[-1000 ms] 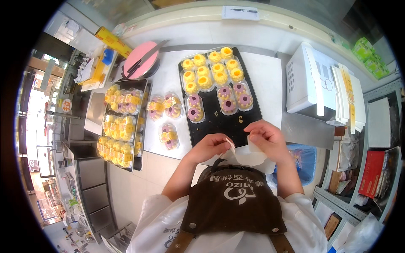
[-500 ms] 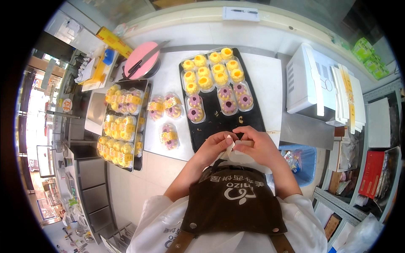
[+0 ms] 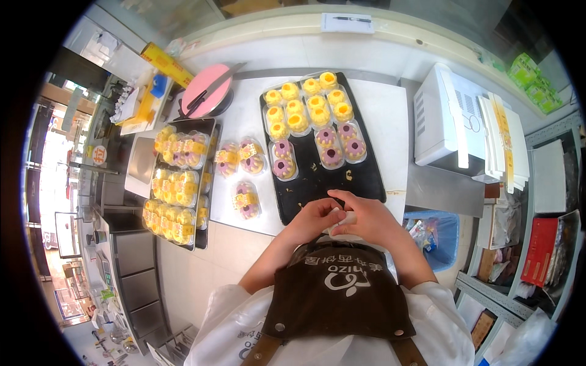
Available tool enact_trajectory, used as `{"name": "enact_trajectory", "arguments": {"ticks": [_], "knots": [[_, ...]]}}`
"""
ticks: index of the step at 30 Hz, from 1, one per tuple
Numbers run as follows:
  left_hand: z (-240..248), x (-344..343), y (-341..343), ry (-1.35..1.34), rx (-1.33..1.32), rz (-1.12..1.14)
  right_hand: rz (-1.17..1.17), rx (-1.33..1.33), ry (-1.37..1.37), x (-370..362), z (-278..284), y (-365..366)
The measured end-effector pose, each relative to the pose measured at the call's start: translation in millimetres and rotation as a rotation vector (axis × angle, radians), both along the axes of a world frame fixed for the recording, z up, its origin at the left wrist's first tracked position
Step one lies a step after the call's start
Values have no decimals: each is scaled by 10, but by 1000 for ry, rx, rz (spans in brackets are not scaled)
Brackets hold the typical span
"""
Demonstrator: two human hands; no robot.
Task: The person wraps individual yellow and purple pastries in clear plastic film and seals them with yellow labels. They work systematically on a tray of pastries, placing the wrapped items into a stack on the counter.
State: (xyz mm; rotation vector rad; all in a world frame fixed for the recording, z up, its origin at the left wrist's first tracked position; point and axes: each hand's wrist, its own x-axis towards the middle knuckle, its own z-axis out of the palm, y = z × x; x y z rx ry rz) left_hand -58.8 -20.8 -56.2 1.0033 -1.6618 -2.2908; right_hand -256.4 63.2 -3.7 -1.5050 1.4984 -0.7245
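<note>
Close in front of my apron, my left hand (image 3: 313,219) and my right hand (image 3: 370,218) meet over a small piece of white paper (image 3: 342,223). Fingers and thumbs of both pinch it, and much of it is hidden by them. Just beyond lies a black baking tray (image 3: 305,194). Clear two-piece packs of yellow cakes (image 3: 318,108) fill its far part, with several packs of purple cakes (image 3: 331,146) nearer me. Left of this tray, three purple-cake packs with yellow labels (image 3: 246,200) rest on the white table (image 3: 221,204).
A second dark tray (image 3: 210,131) at the left holds rows of labelled yellow-cake packs (image 3: 175,186). Behind it, a long knife (image 3: 218,82) lies on a pink round turntable (image 3: 206,91). To the right stand a white machine (image 3: 441,116) and a blue bin (image 3: 441,244).
My hands have drawn closer together around the white paper, and less of it shows now. My right hand sits slightly lower and further left. The packs have not been moved.
</note>
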Motion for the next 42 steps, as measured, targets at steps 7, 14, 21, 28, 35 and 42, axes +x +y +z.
{"name": "enact_trajectory", "arguments": {"ticks": [7, 14, 21, 28, 35, 42], "knots": [[-49, 23, -19, 113, -43, 238, -211, -480, 173, -64, 3, -92], [41, 74, -98, 289, -9, 614, -299, 7, -300, -197, -92, 24], [164, -93, 39, 209, -144, 457, -368, -82, -625, 100, -414, -21], [250, -89, -3, 90, -245, 439, -446, -139, -215, 53, -196, 39], [213, -97, -40, -16, -300, 473, -258, -583, 184, 37, -245, -16], [256, -119, -40, -248, -585, 374, -185, -598, 182, 24, -247, -19]]}}
